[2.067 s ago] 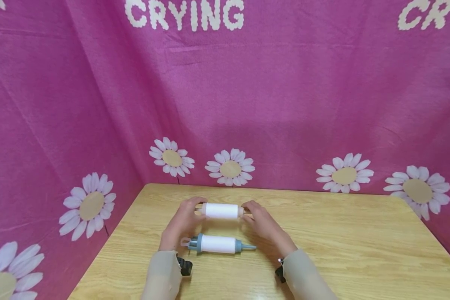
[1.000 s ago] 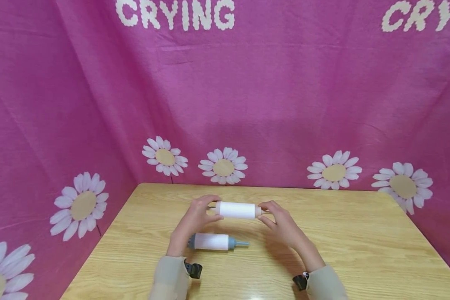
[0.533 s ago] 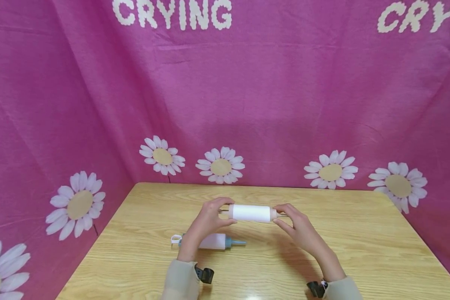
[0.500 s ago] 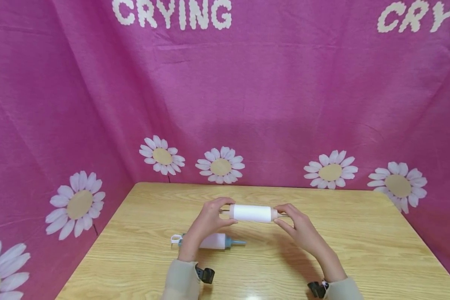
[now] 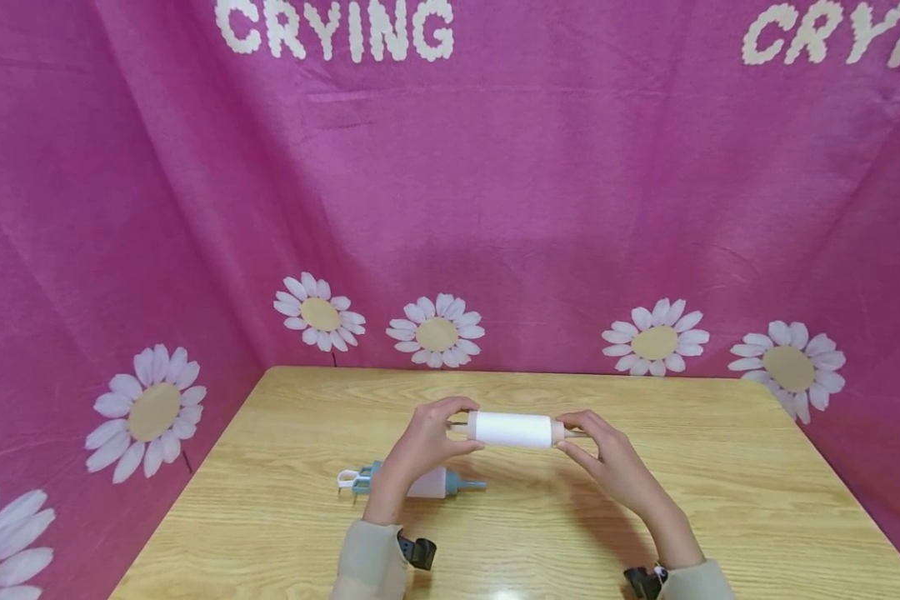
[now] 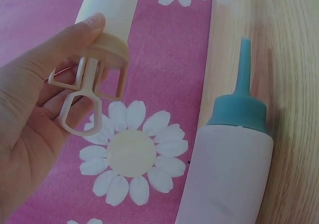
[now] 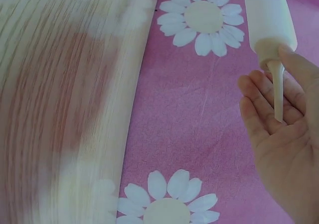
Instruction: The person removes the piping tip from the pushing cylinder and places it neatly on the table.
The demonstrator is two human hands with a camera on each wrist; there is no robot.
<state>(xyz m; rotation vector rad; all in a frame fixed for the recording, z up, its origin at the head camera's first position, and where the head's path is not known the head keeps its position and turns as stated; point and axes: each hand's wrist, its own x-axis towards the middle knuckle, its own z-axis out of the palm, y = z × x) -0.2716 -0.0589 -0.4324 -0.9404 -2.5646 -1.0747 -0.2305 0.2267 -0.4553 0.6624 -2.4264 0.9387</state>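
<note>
Both hands hold a white icing syringe with beige ends, level above the table. My left hand pinches its plunger end, thumb on the beige cap. In the left wrist view, a ring-shaped pull and side finger loops stick out toward the palm. My right hand grips the other end; in the right wrist view the thin beige nozzle points into the palm. A second icing syringe, with a white barrel and teal ends, lies on the table, partly hidden behind my left wrist.
The light wood table reaches back to a magenta cloth with white daisies and letters, which also hangs along the left side. Black straps with small cameras sit on both wrists, below beige sleeves.
Both hands have carried the beige-ended syringe to the right, and it now tilts slightly. The teal syringe stays on the table, now partly covered by the left wrist. The head view has shifted slightly.
</note>
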